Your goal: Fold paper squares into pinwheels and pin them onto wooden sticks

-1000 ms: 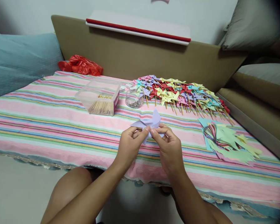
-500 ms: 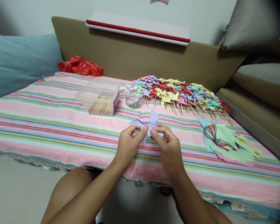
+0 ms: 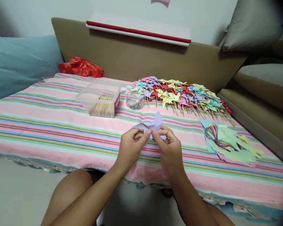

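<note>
A lilac paper pinwheel (image 3: 158, 121) is held between both hands above the striped cloth, one curved blade pointing up. My left hand (image 3: 133, 144) pinches it from the left, with the thumb near its centre. From the right, my right hand (image 3: 168, 146) grips it too, and the two thumb tips almost meet at the middle. The fingers hide part of the paper, and I cannot tell whether a pin is at the centre. Beyond the hands stands a clear round container (image 3: 135, 102) with small metal pins in it.
A clear plastic box (image 3: 99, 89) of wooden sticks stands left of the pins. Many finished pinwheels on sticks (image 3: 172, 95) lie at the back right. Cut paper pieces (image 3: 231, 142) are stacked at right. A red plastic bag (image 3: 83, 66) sits at the back left on the striped cloth (image 3: 49, 131).
Both thumbs have drawn closer together at the pinwheel's centre. Its upper blade has tilted slightly to the right, and less of the lower blade shows.
</note>
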A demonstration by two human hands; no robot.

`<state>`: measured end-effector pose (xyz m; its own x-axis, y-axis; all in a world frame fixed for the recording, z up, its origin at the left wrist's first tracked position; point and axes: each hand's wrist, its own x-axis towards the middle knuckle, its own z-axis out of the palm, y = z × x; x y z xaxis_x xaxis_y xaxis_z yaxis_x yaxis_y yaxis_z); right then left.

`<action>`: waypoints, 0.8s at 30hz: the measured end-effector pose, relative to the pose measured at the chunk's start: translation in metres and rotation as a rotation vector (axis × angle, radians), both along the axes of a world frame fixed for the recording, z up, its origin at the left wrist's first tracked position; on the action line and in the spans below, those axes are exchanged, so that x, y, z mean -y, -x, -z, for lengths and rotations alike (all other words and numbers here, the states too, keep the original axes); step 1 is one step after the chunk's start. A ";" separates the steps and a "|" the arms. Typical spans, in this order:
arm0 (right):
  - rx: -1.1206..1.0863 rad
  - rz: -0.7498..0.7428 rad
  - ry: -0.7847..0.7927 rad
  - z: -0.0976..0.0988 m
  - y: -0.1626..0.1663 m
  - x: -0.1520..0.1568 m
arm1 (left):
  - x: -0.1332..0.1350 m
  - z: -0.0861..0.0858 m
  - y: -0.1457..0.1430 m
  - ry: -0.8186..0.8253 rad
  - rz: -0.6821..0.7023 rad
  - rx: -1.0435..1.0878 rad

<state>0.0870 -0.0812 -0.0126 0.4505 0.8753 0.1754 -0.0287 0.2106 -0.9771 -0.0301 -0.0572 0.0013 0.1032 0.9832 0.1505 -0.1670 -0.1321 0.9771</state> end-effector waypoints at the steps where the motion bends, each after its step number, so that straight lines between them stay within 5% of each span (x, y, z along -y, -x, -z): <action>1: 0.000 0.001 0.000 0.000 0.001 0.000 | 0.000 0.001 -0.001 -0.002 -0.005 -0.005; 6: -0.095 0.006 -0.039 -0.007 0.001 0.002 | -0.009 -0.008 0.005 -0.036 -0.096 -0.021; 12: -0.075 0.200 -0.113 -0.012 -0.033 -0.016 | -0.060 -0.074 0.046 -0.267 -0.376 0.331; 15: 0.154 0.120 -0.043 -0.014 -0.049 -0.043 | -0.082 -0.094 0.070 -0.261 -0.451 0.588; 20: 0.466 -0.203 -0.007 -0.032 -0.042 -0.121 | -0.095 -0.072 0.096 -0.122 -0.578 0.797; 24: 0.670 -0.318 -0.022 -0.037 -0.023 -0.207 | -0.092 -0.059 0.109 -0.019 -0.601 0.875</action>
<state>0.1103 0.1253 0.0245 -0.0335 0.9389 0.3427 0.5095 0.3110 -0.8023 -0.1388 0.0349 0.0605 -0.5510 0.8332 -0.0472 -0.7133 -0.4408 0.5449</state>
